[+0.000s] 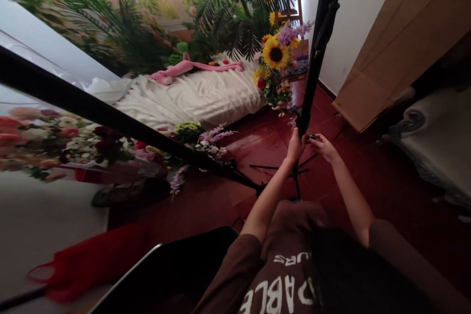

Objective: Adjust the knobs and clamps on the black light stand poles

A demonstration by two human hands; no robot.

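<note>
A black light stand (313,78) rises from splayed tripod legs on the floor in front of me. My left hand (295,146) is wrapped round its pole, just below a clamp collar. On the right side of the pole my right hand (324,147) pinches a small black knob (312,137) that juts from the stand. Whether the knob is loose or tight cannot be seen. A second black pole (147,135) slants across the left of the view, apart from both hands.
A bed-like platform with white cloth (191,98) holds a pink plush toy (180,69). Sunflowers (275,53) and potted palms stand behind. Flower bunches (88,144) line the left. A brown board (382,59) leans right, near a pale sofa (437,132). A red bag (99,260) lies lower left.
</note>
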